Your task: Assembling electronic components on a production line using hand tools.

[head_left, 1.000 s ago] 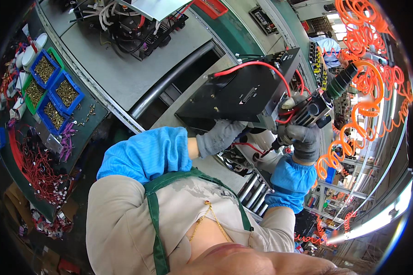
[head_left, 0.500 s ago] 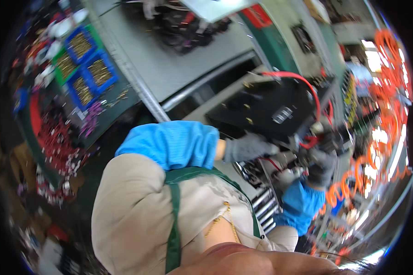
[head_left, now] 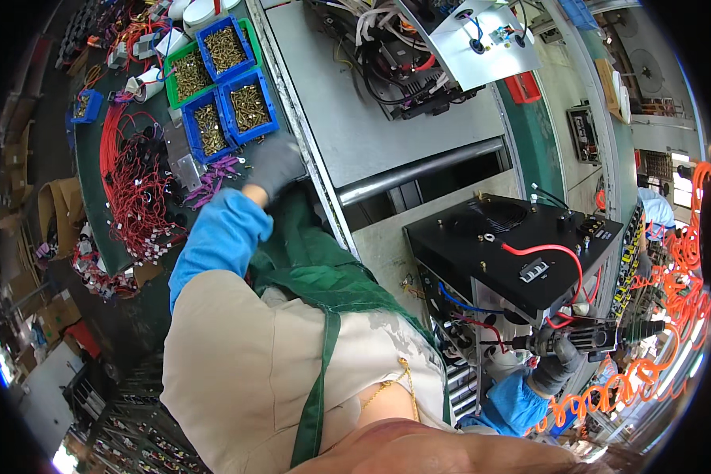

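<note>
My left hand (head_left: 278, 167), in a grey glove, is over the edge of the green bench, close to the blue trays of brass screws (head_left: 249, 108) and a bunch of purple-sleeved wires (head_left: 213, 180). Its fingers are blurred, so I cannot see whether they hold anything. My right hand (head_left: 555, 366), also gloved in grey, is closed around a black and silver power screwdriver (head_left: 577, 338), whose bit points left. Just beyond that tool sits a black metal box (head_left: 470, 245) with a round fan grille. A thick red cable (head_left: 549, 248) with a ring terminal loops over its top.
Red wires with white connectors (head_left: 138, 197) are heaped on the left bench. A second unit with an open silver panel (head_left: 482, 59) stands on the grey surface at the back. A metal roller (head_left: 423, 170) runs before it. Orange coiled hoses (head_left: 671, 261) hang at the right.
My left hand has left the black box and moved far left to the screw trays. My right hand stays at the screwdriver by the box. The whole view has shifted.
</note>
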### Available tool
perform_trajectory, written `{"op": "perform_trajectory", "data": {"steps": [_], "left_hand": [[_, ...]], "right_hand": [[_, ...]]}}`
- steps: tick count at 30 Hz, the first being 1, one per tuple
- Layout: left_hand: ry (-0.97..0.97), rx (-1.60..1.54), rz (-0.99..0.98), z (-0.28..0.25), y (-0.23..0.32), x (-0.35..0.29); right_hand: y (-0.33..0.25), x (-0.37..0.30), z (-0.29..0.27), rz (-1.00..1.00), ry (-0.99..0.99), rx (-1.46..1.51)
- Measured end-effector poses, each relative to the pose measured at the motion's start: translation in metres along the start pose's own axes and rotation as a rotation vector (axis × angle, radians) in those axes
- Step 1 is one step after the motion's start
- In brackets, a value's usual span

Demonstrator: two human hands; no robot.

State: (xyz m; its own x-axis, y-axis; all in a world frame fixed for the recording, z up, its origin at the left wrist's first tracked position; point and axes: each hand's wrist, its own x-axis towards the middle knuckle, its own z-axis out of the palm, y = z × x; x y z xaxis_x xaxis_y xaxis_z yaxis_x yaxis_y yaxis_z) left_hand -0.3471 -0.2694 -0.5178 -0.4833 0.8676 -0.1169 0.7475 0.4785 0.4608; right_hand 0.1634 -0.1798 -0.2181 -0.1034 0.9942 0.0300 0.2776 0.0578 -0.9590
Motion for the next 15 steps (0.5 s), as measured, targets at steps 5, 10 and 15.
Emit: {"op": "perform_trajectory", "data": {"steps": [5, 10, 15], "left_hand": [[0.26, 0.148, -0.232, -0.027, -0.096, 0.065], [0.409, 0.042, -0.279, -0.08, -0.102, 0.108], [0.378, 0.197, -0.223, -0.078, -0.169, 0.158]], "right_hand": [[0.015, -0.012, -0.007, 0.014, 0.112, 0.088], [-0.002, -0.025, 0.009, 0.042, 0.108, 0.096], [-0.02, -0.028, 0.028, 0.114, 0.083, 0.072]]}}
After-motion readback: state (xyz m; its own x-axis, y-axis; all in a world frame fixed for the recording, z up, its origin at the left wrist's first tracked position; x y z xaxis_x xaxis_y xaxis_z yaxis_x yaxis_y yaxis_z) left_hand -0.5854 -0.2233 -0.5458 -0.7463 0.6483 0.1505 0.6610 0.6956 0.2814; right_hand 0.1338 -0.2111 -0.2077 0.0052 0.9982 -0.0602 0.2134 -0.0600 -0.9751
